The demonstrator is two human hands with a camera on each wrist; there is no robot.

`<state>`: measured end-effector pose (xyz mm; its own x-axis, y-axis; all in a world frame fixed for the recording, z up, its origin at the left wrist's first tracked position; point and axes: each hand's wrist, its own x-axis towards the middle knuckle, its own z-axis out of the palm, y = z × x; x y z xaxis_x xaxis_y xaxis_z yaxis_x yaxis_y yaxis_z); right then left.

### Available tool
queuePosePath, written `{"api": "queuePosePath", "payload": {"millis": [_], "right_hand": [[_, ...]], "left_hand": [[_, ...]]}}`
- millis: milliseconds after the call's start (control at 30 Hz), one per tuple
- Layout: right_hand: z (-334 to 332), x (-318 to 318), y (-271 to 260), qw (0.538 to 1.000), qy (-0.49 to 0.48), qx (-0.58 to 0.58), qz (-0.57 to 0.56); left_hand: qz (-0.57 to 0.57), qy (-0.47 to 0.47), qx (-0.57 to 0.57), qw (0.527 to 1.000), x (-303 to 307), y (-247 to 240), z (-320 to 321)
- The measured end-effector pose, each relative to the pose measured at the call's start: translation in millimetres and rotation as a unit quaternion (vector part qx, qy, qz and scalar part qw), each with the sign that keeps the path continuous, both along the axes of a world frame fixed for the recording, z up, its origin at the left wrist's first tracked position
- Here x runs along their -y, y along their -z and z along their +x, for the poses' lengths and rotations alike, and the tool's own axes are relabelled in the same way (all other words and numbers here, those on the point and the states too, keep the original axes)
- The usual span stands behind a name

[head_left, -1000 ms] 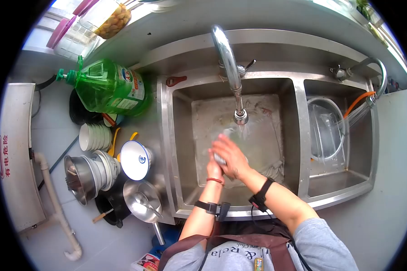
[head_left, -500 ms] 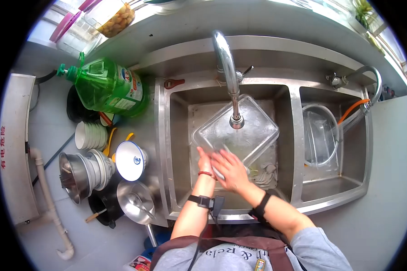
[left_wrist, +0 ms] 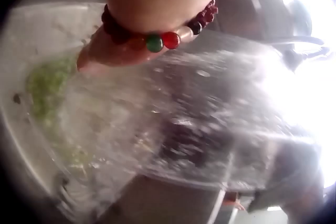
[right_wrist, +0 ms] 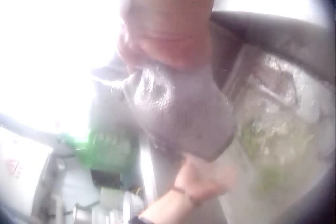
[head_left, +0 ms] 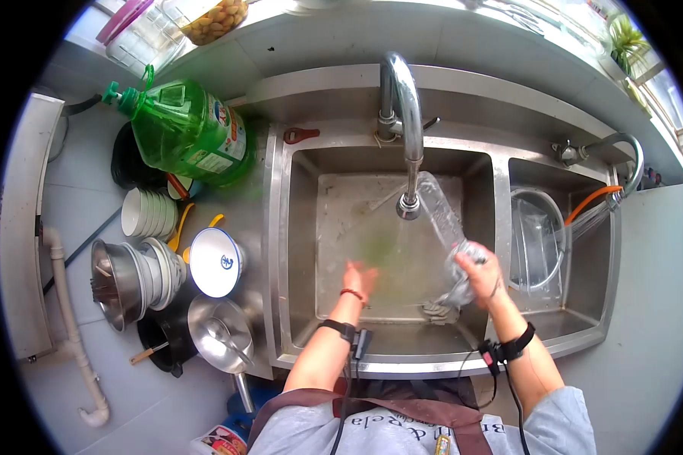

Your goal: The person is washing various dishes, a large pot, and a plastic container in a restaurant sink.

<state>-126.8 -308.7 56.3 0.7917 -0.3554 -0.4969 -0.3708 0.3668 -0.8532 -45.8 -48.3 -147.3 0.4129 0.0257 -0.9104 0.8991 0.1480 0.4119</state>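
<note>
In the head view, a clear plastic box (head_left: 442, 208) stands tilted in the left sink basin (head_left: 334, 189) under the faucet (head_left: 407, 144). My right hand (head_left: 479, 274) grips a wet grey cloth (head_left: 457, 288) at the box's right end; the right wrist view shows that cloth (right_wrist: 181, 108) bunched below the fingers. On the other side, my left hand (head_left: 359, 282) is at the box's near left, fingers extended and blurred. Water splashes through the box (left_wrist: 194, 129) in the left wrist view, with green bits (left_wrist: 50, 92) beside the left hand (left_wrist: 121, 50), whose fingers are mostly hidden.
A round clear lid-like piece (head_left: 539, 243) lies in the right basin below a hose tap (head_left: 615, 199). Left of the sink stand a green detergent jug (head_left: 186, 129), stacked bowls (head_left: 155, 212), a white bowl (head_left: 215, 262) and a steel ladle-like pan (head_left: 220, 334).
My hands were together over the sink and have moved apart, the right one to the right with the grey cloth. The clear box, lying flat half a second ago, is tilted up.
</note>
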Motion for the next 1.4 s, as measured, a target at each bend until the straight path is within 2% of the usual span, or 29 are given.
{"api": "queuePosePath", "payload": {"millis": [67, 100, 167, 233, 300, 333, 367, 433, 500, 567, 600, 633, 700, 733, 767, 833, 900, 933, 1000, 1033, 1067, 1133, 1167, 1200, 1233, 1300, 1333, 1367, 1400], "right_hand": [[-7, -27, -7, 0.998, -0.036, 0.016, -0.055], [-7, -41, -11, 0.995, -0.061, 0.031, -0.078], [-3, -76, -9, 0.949, -0.145, 0.067, -0.271], [4, -114, 0, 0.897, -0.253, 0.079, -0.354], [0, -141, 38, 0.877, -0.308, 0.038, -0.367], [-4, -149, 41, 0.857, -0.319, 0.066, -0.400], [-7, -153, 40, 0.826, -0.372, 0.080, -0.417], [-15, -151, 38, 0.789, -0.364, 0.167, -0.467], [-9, -116, 37, 0.629, -0.482, 0.293, -0.535], [-3, -68, 48, 0.605, -0.464, 0.284, -0.581], [4, -39, 48, 0.569, -0.499, 0.249, -0.604], [3, -11, 62, 0.603, -0.455, 0.254, -0.603], [15, 10, 46, 0.592, -0.437, 0.242, -0.633], [21, 0, 44, 0.589, -0.443, 0.215, -0.641], [20, -23, 42, 0.591, -0.446, 0.183, -0.646], [12, -85, 74, 0.694, -0.363, 0.201, -0.588], [14, -140, 56, 0.756, -0.407, 0.114, -0.500], [2, -145, 56, 0.752, -0.401, 0.160, -0.498], [-23, -144, 56, 0.742, -0.383, 0.244, -0.493], [-21, -121, 53, 0.662, -0.446, 0.314, -0.514], [-23, -96, 60, 0.626, -0.480, 0.317, -0.527], [-21, -45, 62, 0.587, -0.513, 0.258, -0.570], [-17, -25, 54, 0.618, -0.474, 0.263, -0.570], [-11, -21, 48, 0.607, -0.477, 0.261, -0.580], [-3, -23, 43, 0.596, -0.478, 0.259, -0.591], [0, -66, 47, 0.623, -0.420, 0.227, -0.620], [3, -93, 47, 0.647, -0.399, 0.204, -0.617], [3, -120, 46, 0.669, -0.381, 0.182, -0.611], [-2, -144, 46, 0.707, -0.338, 0.200, -0.588]], "left_hand": [[-0.010, 0.018, 0.040, 0.999, 29, -19, -8], [-0.062, 0.010, 0.061, 0.996, 44, -57, -18], [-0.181, -0.025, 0.104, 0.978, 49, -117, -31], [-0.306, -0.070, 0.131, 0.940, 35, -150, -50], [-0.273, -0.042, 0.090, 0.957, 17, -148, -38], [-0.257, -0.034, 0.068, 0.963, 7, -141, -35], [-0.222, -0.027, 0.139, 0.965, -1, -125, -30], [-0.201, 0.044, 0.158, 0.966, -25, -109, -27], [-0.255, 0.075, 0.119, 0.957, -49, -114, -24], [-0.295, 0.123, 0.106, 0.942, -76, -121, -3], [-0.307, 0.154, 0.111, 0.933, -93, -126, 13], [-0.317, 0.183, 0.117, 0.923, -100, -130, 23], [-0.285, 0.057, 0.051, 0.956, -98, -148, 33], [-0.301, -0.034, 0.075, 0.950, -89, -153, 30], [-0.369, -0.128, 0.095, 0.916, -78, -162, 23], [-0.438, -0.104, 0.078, 0.889, -47, -168, 1], [-0.261, -0.101, 0.089, 0.956, -15, -110, -26], [-0.165, -0.098, 0.092, 0.977, -13, -90, -34], [-0.252, -0.037, 0.108, 0.961, -32, -91, -35], [-0.296, -0.003, 0.116, 0.948, -44, -93, -30], [-0.295, 0.030, 0.068, 0.953, -54, -102, -25], [-0.317, 0.097, 0.073, 0.941, -70, -120, -1], [-0.321, 0.124, 0.074, 0.936, -75, -126, 11], [-0.291, 0.135, 0.057, 0.945, -71, -132, 14], [-0.351, 0.057, 0.086, 0.931, -61, -145, 12], [-0.455, -0.090, 0.129, 0.876, -38, -165, -5], [-0.517, -0.089, 0.116, 0.843, -31, -159, -17], [-0.422, -0.129, 0.053, 0.896, -19, -150, -28], [-0.338, -0.092, 0.095, 0.932, -9, -140, -36]]}}
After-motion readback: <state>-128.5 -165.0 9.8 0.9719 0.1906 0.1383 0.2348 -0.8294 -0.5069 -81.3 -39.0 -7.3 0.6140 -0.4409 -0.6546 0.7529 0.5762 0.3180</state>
